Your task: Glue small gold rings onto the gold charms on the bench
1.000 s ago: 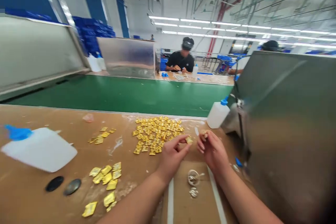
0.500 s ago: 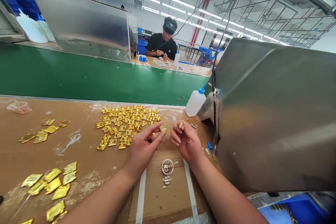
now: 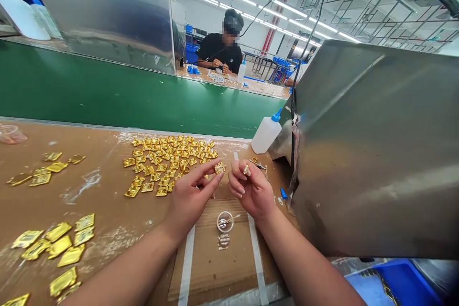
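Note:
Between thumb and forefinger, my left hand [image 3: 193, 193] pinches a small gold square piece [image 3: 220, 168]. Close on its right, my right hand [image 3: 253, 189] holds a smaller gold piece [image 3: 246, 169] at its fingertips; the two pieces are apart. Behind my left hand many gold pieces [image 3: 174, 155] lie spread on the brown table. Below the hands, a small round cup [image 3: 225, 222] with a thin stick in it stands on a taped cardboard sheet [image 3: 229, 270]. A silvery piece [image 3: 223, 241] lies just in front of the cup.
A white bottle with a blue cap [image 3: 266, 135] stands behind my right hand, beside a large metal panel [image 3: 376, 153]. Larger gold pieces [image 3: 59, 246] lie at the left. Across the green belt [image 3: 143, 100] sits a person [image 3: 222, 52]. A blue bin [image 3: 412, 279] is at lower right.
The camera view has shifted slightly, so the table items appear farther left and the far person higher. Both hands keep their gold pieces in nearly the same pose.

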Available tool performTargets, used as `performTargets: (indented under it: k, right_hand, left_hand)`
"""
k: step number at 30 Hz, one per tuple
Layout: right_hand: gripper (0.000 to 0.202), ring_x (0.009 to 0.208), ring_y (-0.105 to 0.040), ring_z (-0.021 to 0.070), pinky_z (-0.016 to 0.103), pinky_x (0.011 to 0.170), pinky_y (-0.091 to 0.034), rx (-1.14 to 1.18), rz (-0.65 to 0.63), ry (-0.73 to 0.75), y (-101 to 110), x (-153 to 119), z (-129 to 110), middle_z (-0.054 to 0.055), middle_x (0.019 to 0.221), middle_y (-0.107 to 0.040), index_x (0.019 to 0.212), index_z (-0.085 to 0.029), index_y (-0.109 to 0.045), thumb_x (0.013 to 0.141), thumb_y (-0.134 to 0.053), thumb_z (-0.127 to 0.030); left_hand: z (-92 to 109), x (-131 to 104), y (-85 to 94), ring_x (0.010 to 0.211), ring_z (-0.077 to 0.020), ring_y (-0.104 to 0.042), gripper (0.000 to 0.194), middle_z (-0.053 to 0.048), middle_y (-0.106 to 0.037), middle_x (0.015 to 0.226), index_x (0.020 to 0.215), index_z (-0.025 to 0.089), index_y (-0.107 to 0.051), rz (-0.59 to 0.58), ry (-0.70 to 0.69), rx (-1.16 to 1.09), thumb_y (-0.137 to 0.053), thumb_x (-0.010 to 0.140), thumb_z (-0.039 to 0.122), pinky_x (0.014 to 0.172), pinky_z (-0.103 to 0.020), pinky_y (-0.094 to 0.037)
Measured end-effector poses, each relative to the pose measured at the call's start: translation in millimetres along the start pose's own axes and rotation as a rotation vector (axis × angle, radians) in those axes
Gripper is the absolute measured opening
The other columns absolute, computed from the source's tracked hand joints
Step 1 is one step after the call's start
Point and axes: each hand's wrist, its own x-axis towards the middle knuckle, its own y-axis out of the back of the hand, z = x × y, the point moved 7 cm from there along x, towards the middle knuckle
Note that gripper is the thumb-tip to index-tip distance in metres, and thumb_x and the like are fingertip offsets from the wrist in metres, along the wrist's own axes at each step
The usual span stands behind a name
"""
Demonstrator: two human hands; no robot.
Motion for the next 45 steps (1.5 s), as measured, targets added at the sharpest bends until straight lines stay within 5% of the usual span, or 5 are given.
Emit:
performTargets:
  k: [5, 12, 16, 35, 45]
  right_hand:
    - [0.034, 0.052, -0.040, 0.0093, 0.024, 0.049, -0.031, -0.194, -0.003, 0.060, 3, -1, 2, -0.004, 0.075, -0.041, 0.081, -0.022, -0.050, 0.098, -0.063, -0.050]
    - [0.022, 0.080, -0.059, 0.0179, 0.031, 0.073, -0.045, -1.292, -0.078, 0.334, 3, -7, -14, 0.005, 0.089, -0.064, 0.102, -0.022, -0.063, 0.109, -0.048, -0.037]
    - [0.023, 0.084, -0.061, 0.0201, 0.031, 0.072, -0.043, -1.594, -0.184, 0.370, -1, -5, -13, 0.007, 0.093, -0.068, 0.105, -0.024, -0.064, 0.110, -0.044, -0.033]
    - [0.018, 0.087, -0.065, 0.0216, 0.032, 0.076, -0.047, -1.628, -0.224, 0.250, 4, 0, -2, 0.007, 0.096, -0.070, 0.107, -0.023, -0.065, 0.109, -0.047, -0.027]
    - [0.019, 0.085, -0.064, 0.0208, 0.031, 0.074, -0.046, -1.612, -0.200, 0.261, 4, 0, 0, 0.006, 0.092, -0.069, 0.107, -0.023, -0.066, 0.109, -0.047, -0.028]
  left_hand:
    - [-2, 1, -0.4, 0.054, -0.0060, -0.059, 0.038, -0.001, -0.071, 0.096, 0.128, 0.024, -0.074, -0.010, 0.019, 0.013, -0.074, 0.092, 0.036, 0.054, -0.020, -0.052]
    - [-9, 6, 4.1, 0.054, -0.0097, -0.061, 0.038, -0.003, -0.078, 0.096, 0.132, 0.025, -0.073, -0.027, 0.009, 0.179, -0.070, 0.095, 0.035, 0.055, -0.024, -0.051]
    - [-9, 6, 4.6, 0.061, -0.0135, -0.066, 0.039, 0.000, -0.081, 0.096, 0.133, 0.029, -0.072, -0.051, -0.033, 0.372, -0.070, 0.095, 0.030, 0.063, -0.027, -0.053]
    - [-6, 2, -4.2, 0.092, -0.0222, -0.079, 0.031, -0.002, -0.082, 0.114, 0.128, 0.031, -0.074, -0.092, -0.183, 0.679, -0.066, 0.098, 0.027, 0.077, -0.031, -0.057]
    - [-1, 1, -5.1, 0.077, -0.0203, -0.077, 0.034, -0.002, -0.084, 0.101, 0.134, 0.031, -0.069, -0.084, -0.228, 0.787, -0.063, 0.100, 0.030, 0.066, -0.028, -0.051]
